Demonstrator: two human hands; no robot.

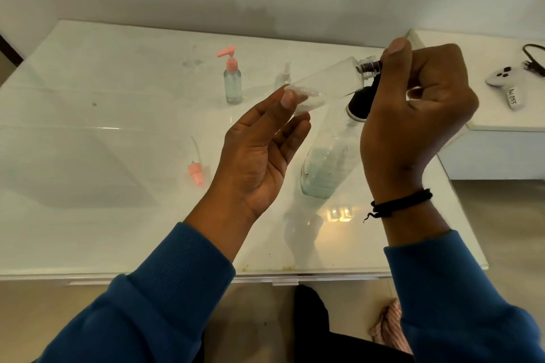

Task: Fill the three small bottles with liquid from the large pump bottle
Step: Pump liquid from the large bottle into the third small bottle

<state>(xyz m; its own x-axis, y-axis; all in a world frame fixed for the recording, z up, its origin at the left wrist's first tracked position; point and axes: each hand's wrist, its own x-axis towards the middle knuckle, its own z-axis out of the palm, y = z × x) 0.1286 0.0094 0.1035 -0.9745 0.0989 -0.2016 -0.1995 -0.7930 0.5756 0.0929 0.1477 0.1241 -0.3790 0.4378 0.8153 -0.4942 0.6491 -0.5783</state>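
— White glass tabletop (pixel 88 156) against a pale wall; what have you got hold of?

— My left hand (pixel 259 156) holds a small clear bottle (pixel 327 82) by its base, fingertips (pixel 287 99) curled round it, tilted almost flat with its open neck toward my right hand (pixel 413 115). That hand pinches the black pump nozzle (pixel 370 65) right at the neck.

— And the big bottle?

— Large pump bottle (pixel 324 165) stands just below, black collar up, pale liquid in its lower part.

— Farther out?

— A small bottle with a pink pump (pixel 232 79) stands upright at the back, a small clear spray bottle (pixel 283 78) beside it. A loose pink pump head (pixel 196 172) lies to the left. A white game controller (pixel 505 79) rests on the side unit.
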